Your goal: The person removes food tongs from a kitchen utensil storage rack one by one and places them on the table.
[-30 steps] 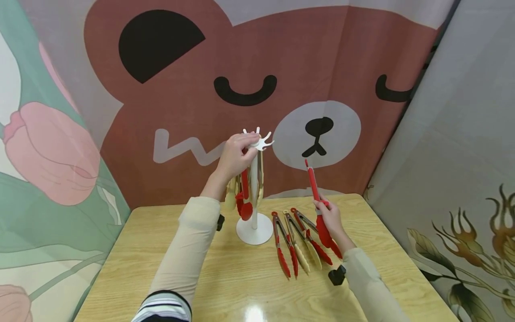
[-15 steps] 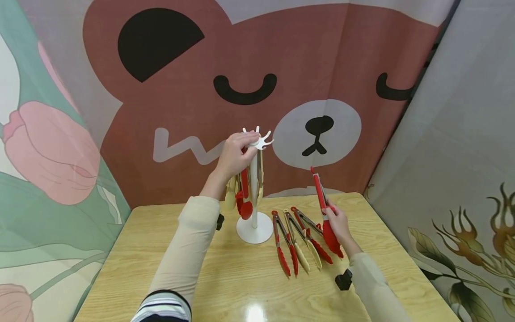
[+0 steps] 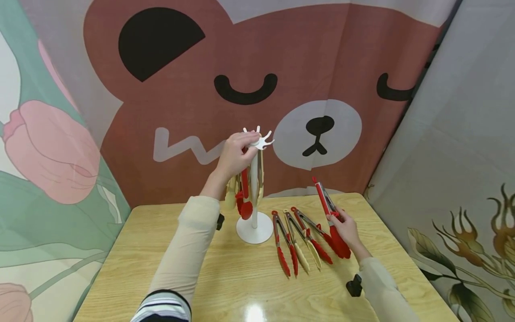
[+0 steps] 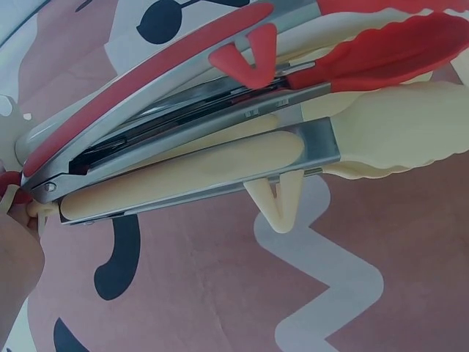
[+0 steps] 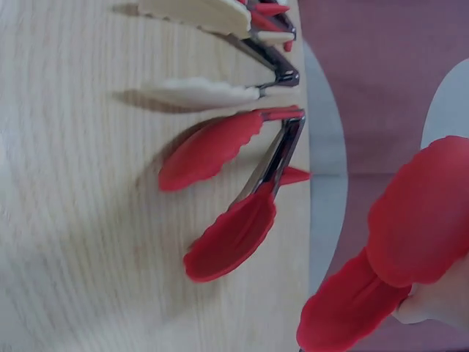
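Left hand (image 3: 237, 153) grips white round-based hook stand (image 3: 254, 197) up top, likely steadying it; right hand (image 3: 347, 229) grips red-and-steel scalloped tongs (image 3: 339, 241) mid-length, right of stand, probably for balance.

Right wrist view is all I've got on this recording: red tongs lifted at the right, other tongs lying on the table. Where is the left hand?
Observer: In the head view, the left hand grips the top of a white stand.

Reviewer: I don't have that stand. Is anything on it?

Observer: Yes, the left wrist view shows hanging tongs there, both red and cream ones.

Reviewer: I see only the heads of the lifted pair. Which way does its handle end point?

Observer: By the head view, the right hand holds the lifted red tongs with the handle end up and away from the person.
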A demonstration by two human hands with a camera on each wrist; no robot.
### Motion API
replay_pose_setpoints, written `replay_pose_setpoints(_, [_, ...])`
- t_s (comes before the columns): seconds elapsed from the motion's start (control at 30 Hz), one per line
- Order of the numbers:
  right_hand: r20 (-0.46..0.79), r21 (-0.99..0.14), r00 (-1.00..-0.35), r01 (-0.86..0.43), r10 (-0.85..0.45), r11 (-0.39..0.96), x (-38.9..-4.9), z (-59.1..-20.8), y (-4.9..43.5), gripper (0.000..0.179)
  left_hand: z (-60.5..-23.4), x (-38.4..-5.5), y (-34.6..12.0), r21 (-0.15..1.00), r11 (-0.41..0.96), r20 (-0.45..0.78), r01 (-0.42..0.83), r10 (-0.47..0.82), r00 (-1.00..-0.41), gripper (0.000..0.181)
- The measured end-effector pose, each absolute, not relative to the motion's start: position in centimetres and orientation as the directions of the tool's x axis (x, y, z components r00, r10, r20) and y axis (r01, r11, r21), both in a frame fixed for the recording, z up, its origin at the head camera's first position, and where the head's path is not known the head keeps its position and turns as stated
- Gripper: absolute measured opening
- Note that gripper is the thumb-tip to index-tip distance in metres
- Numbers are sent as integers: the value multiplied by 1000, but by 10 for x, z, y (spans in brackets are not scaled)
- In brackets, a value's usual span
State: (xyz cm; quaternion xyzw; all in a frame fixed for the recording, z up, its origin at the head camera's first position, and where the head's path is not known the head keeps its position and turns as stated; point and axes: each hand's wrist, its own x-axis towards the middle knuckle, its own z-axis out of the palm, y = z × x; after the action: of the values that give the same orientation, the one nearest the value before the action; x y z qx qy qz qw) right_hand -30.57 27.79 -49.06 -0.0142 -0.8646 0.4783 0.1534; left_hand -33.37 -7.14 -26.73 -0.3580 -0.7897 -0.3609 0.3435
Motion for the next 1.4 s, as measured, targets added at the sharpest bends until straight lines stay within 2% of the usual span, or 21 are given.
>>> replay_pose_setpoints(0.23, [288, -760, -947, -136, 142, 635, -310, -502, 291, 62, -267, -336, -69, 321, 484, 800, 814, 320, -507, 31])
replay_pose_setpoints(0.5, [190, -693, -972, -32, 140, 720, -316, -512, 303, 72, -266, -336, -67, 313, 484, 804, 817, 324, -499, 31])
replay_pose_setpoints(0.87, [237, -556, -966, -47, 104, 830, -326, -530, 306, 62, -267, -335, -70, 323, 477, 801, 817, 322, -504, 31])
replay_pose_setpoints(1.17, [206, -513, -973, -20, 101, 858, -328, -533, 304, 58, -267, -336, -69, 310, 483, 805, 819, 326, -497, 30])
replay_pose_setpoints(1.4, [151, -400, -985, 15, 83, 916, -331, -537, 299, 56, -268, -337, -69, 303, 486, 814, 819, 315, -488, 30])
